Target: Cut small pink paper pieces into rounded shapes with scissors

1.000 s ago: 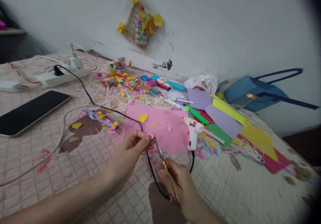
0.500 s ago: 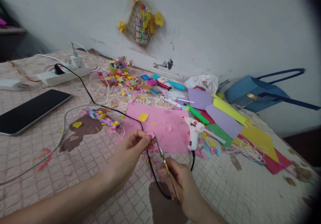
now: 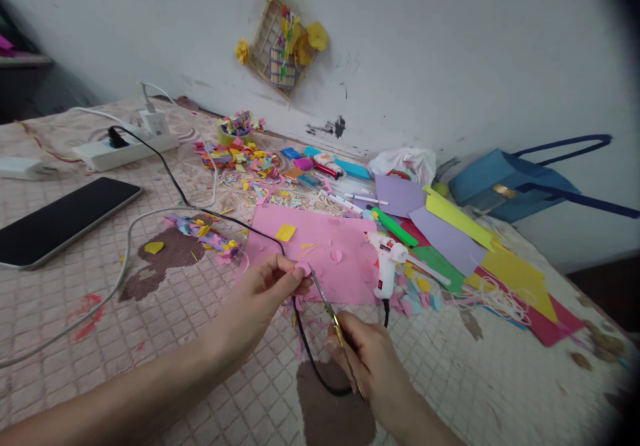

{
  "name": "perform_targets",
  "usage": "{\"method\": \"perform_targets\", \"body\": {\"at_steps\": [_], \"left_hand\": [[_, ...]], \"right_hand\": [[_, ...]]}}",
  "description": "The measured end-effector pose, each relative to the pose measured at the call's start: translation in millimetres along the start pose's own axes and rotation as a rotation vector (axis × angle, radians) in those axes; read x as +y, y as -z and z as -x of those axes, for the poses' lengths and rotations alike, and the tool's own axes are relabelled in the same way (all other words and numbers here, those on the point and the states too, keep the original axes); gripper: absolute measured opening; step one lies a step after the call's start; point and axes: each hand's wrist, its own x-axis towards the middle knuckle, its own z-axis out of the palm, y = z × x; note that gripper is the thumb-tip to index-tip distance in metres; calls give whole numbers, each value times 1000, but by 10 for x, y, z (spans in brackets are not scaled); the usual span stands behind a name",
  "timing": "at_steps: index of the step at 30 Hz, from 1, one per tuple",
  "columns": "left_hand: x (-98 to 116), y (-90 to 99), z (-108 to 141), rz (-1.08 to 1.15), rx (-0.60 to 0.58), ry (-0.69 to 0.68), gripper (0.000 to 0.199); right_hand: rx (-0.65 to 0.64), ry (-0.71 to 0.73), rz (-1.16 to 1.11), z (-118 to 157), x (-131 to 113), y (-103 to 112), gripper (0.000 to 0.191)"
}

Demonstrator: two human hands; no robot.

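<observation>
Between thumb and fingers, my left hand pinches a small pink paper piece above the near edge of a pink sheet. My right hand is wrapped round gold-handled scissors, whose blades point up and left, with the tips close beside the paper piece. Whether the blades touch the paper cannot be made out. A yellow paper square and small pink cutouts lie on the sheet. The white glue gun rests at the sheet's right edge.
A dark phone and a white power strip lie at the left. Black and white cables cross the table. Paper scraps are heaped at the back, with coloured sheets and a blue bag to the right.
My right hand and the scissors have shifted slightly right and down. The paper piece in my left hand has turned and shows more of its rounded surface.
</observation>
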Motion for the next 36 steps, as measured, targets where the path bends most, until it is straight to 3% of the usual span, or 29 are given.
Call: {"method": "perform_targets", "body": {"at_steps": [9,20,36], "left_hand": [[92,45,-40,-168,-84,-30,14],[180,73,-104,-168,-190,25,14],[180,156,-169,-303,-300,12,13]], "right_hand": [[-29,5,157,15,-16,123,28],[-31,29,342,27,19,229,27],[-74,12,432,44,-19,307,24]]}}
